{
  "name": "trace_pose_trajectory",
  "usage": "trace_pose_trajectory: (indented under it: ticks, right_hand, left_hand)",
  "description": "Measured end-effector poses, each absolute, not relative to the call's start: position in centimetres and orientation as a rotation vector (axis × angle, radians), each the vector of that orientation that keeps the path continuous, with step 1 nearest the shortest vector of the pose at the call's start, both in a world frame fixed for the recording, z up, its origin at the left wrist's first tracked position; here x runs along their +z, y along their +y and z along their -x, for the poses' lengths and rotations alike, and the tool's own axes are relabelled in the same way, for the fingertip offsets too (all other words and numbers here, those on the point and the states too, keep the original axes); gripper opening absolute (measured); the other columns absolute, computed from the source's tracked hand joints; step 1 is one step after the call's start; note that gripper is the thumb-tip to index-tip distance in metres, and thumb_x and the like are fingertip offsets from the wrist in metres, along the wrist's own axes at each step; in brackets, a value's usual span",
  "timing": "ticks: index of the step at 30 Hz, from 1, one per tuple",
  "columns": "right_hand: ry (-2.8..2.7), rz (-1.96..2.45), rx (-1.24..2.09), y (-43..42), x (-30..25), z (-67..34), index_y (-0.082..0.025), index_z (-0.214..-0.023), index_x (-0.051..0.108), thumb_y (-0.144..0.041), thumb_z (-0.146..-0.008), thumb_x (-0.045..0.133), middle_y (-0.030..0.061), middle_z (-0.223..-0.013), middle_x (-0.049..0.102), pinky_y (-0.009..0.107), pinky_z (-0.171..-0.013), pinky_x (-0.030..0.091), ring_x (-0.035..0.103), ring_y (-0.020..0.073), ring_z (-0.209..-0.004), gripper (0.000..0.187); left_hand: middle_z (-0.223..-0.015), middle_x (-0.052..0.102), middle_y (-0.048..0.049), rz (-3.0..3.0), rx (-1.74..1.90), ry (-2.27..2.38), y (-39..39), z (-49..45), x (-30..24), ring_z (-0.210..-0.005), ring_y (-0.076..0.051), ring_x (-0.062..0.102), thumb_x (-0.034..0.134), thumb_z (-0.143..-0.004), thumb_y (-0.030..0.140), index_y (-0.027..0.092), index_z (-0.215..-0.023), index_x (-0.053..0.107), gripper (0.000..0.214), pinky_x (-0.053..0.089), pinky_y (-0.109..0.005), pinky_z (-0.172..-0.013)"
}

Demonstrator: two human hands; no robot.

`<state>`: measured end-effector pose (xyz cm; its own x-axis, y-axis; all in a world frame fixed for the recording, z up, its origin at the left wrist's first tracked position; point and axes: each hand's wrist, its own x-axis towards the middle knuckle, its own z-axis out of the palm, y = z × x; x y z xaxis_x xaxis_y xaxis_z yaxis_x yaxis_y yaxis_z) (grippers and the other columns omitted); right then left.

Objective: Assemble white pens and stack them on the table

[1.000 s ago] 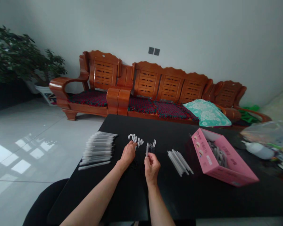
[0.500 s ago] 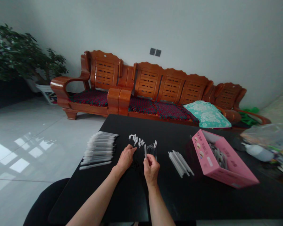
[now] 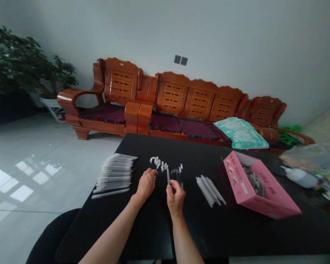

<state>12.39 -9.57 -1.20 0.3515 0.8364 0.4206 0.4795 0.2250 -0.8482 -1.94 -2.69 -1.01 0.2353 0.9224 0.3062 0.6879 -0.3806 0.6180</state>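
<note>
Listing containers first, we enter one pink box [image 3: 239, 179], open-topped, printed on its outer wall, set at a slant on the right of the black table [image 3: 198, 231]; inside it, a heap of greyish slender pieces [image 3: 254, 181], too blurred for us to itemise. Beyond it, at the right, we note one clear plastic bag [image 3: 310, 157], its contents indistinct, with a white bottle [image 3: 301, 176] lying just in front. On the floor at far left, one white pot [image 3: 52, 106] holding a leafy plant [image 3: 30, 66]. Hands, two, both bare. The right hand [image 3: 176, 198] pinches one pale pen barrel [image 3: 168, 176] between thumb and fingers, near upright, its top end clear of the grip; just beside stand thin dark rods [image 3: 177, 173], partly hidden by the fingers. The left hand [image 3: 146, 184] has its fingers bent, the tips close together near a cluster of white caps [image 3: 162, 165]; whether they pinch a small piece we cannot tell. Small dark bits [image 3: 156, 193] lie beside it. Also on the tabletop, we record a row of pale pens [image 3: 115, 175] at left and a group of loose tubes [image 3: 210, 190] between right hand and box.
</note>
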Motion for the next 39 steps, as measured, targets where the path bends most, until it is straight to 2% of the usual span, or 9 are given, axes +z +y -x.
trace_pose_trajectory:
  ticks: [3, 6, 10, 13, 19, 27, 33, 39]
  right_hand:
    - [-1.322, 1.428, 0.348, -9.6, -1.4, -12.4, -0.014, -0.090, 0.068, -0.028, -0.082, 0.052, 0.0004, -0.061, 0.060, 0.023, -0.052, 0.042, 0.053, 0.0141, -0.053, 0.023]
    - [-1.381, 1.431, 0.304, -9.6, -1.5, -12.5, -0.014, -0.090, 0.070, -0.027, -0.082, 0.052, 0.0019, -0.062, 0.063, 0.024, -0.054, 0.044, 0.056, 0.0151, -0.055, 0.023]
    - [-1.499, 1.361, 0.267, -9.7, -1.2, -12.2, -0.015, -0.097, 0.071, -0.023, -0.084, 0.051, 0.0077, -0.080, 0.071, 0.027, -0.067, 0.049, 0.064, 0.0180, -0.069, 0.025]
    - [-1.594, 1.353, 0.238, -10.0, -0.6, -11.8, -0.017, -0.098, 0.072, -0.021, -0.084, 0.051, 0.0076, -0.079, 0.070, 0.027, -0.067, 0.049, 0.064, 0.0179, -0.069, 0.026]
    - [-1.656, 1.335, 0.137, -10.3, -0.1, -11.1, -0.020, -0.092, 0.075, -0.021, -0.081, 0.052, 0.0045, -0.067, 0.066, 0.025, -0.058, 0.046, 0.061, 0.0164, -0.058, 0.025]
    - [-1.686, 1.389, 0.193, -10.1, -0.4, -11.2, -0.018, -0.094, 0.073, -0.017, -0.083, 0.049, 0.0054, -0.071, 0.066, 0.026, -0.063, 0.047, 0.062, 0.0171, -0.063, 0.026]
    - [-1.670, 1.395, 0.151, -10.2, -0.3, -11.1, -0.019, -0.091, 0.073, -0.017, -0.082, 0.051, 0.0052, -0.071, 0.068, 0.026, -0.063, 0.046, 0.063, 0.0174, -0.063, 0.025]
    - [-1.657, 1.370, 0.167, -10.1, -0.4, -10.9, -0.018, -0.087, 0.072, -0.023, -0.086, 0.051, 0.0070, -0.073, 0.070, 0.026, -0.064, 0.046, 0.065, 0.0186, -0.066, 0.021]
  left_hand:
    - [-0.096, 0.064, -0.0075, -1.898, 1.087, 1.409, -2.3, 2.3, -1.3, -0.084, -0.018, 0.060, 0.052, -0.079, 0.009, 0.017, -0.108, 0.067, 0.033, 0.045, -0.030, -0.080]
    - [-0.089, 0.068, -0.0069, -1.452, 1.185, 1.205, -2.0, 2.7, -1.4, -0.072, -0.016, 0.059, 0.059, -0.079, 0.021, 0.014, -0.108, 0.068, 0.032, 0.046, -0.028, -0.070]
    - [-0.090, 0.068, -0.0065, -1.069, 1.286, 0.914, -2.4, 3.0, -1.2, -0.070, -0.013, 0.057, 0.067, -0.076, 0.036, 0.014, -0.111, 0.067, 0.042, 0.045, -0.023, -0.065]
    - [-0.086, 0.066, -0.0052, -0.961, 1.355, 0.878, -2.7, 3.1, -1.0, -0.069, -0.012, 0.057, 0.069, -0.075, 0.037, 0.014, -0.108, 0.067, 0.041, 0.044, -0.022, -0.063]
    - [-0.082, 0.064, -0.0033, -0.923, 1.369, 0.854, -2.6, 3.2, -1.1, -0.063, -0.010, 0.054, 0.071, -0.073, 0.038, 0.014, -0.102, 0.067, 0.038, 0.044, -0.021, -0.060]
    - [-0.070, 0.058, 0.0010, -1.044, 1.300, 0.842, -3.0, 2.9, -1.3, -0.055, -0.008, 0.050, 0.071, -0.073, 0.037, 0.014, -0.096, 0.066, 0.033, 0.039, -0.019, -0.054]
    - [-0.077, 0.065, -0.0034, -1.044, 1.294, 0.844, -3.0, 2.8, -1.6, -0.054, -0.008, 0.051, 0.069, -0.075, 0.041, 0.013, -0.094, 0.065, 0.034, 0.040, -0.020, -0.053]
    - [-0.074, 0.065, -0.0018, -1.045, 1.300, 0.835, -3.0, 2.7, -1.5, -0.053, -0.007, 0.050, 0.071, -0.073, 0.039, 0.013, -0.096, 0.067, 0.035, 0.038, -0.018, -0.050]
